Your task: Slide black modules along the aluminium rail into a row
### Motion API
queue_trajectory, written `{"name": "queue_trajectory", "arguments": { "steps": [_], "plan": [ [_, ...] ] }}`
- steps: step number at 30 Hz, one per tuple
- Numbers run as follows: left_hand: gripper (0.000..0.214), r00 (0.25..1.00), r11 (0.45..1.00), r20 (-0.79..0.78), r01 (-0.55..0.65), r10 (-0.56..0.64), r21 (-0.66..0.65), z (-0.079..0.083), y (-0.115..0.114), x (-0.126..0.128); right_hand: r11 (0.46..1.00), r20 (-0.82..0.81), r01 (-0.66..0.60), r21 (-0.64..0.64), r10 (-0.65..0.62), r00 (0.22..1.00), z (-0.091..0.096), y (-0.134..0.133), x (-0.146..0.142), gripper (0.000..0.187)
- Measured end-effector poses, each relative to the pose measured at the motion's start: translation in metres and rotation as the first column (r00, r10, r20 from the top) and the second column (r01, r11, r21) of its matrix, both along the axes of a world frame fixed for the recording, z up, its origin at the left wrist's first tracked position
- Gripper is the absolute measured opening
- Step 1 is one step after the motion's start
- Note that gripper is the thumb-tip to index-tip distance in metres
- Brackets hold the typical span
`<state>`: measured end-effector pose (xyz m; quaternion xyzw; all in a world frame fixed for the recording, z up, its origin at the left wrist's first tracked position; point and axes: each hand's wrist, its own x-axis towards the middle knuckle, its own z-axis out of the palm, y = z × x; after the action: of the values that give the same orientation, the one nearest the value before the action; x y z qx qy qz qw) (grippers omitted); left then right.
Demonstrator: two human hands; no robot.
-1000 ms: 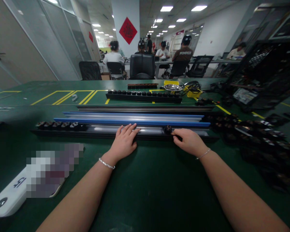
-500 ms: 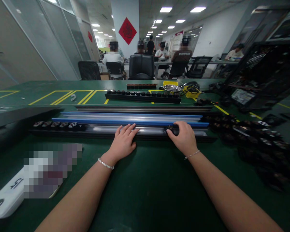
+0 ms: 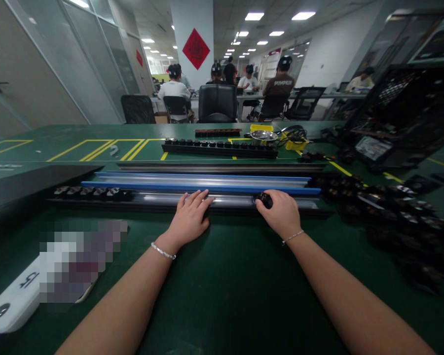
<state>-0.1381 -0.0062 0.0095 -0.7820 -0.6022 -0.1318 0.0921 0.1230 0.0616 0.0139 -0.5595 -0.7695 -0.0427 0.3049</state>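
A long black rail with a shiny channel lies crosswise in front of me. Several small black parts with metallic tops sit in a row at its left end. My left hand rests on the middle of the rail, its fingers stretched out. Nearer the right end, my right hand grips a small black part between thumb and fingers, at the channel. The underside of that part is hidden. Right behind runs a blue-edged rail.
A dark pile of small parts spreads on the right. A filled rail and a metal dish lie farther back. A white device is at front left. A black open case stands at right; people sit beyond.
My right hand has tilted slightly around the small black part, staying at about the same spot on the rail. My left hand has hardly moved.
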Motion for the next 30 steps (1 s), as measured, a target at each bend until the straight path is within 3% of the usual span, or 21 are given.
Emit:
{"name": "queue_trajectory", "arguments": {
  "steps": [30],
  "plan": [
    [0.054,1.000,1.000,-0.009,0.003,-0.003,-0.001,0.0000,0.0000,-0.0003,1.000,0.001,0.010,-0.021,-0.010,1.000,0.0003,0.0003,0.0000,0.024]
  ]
}}
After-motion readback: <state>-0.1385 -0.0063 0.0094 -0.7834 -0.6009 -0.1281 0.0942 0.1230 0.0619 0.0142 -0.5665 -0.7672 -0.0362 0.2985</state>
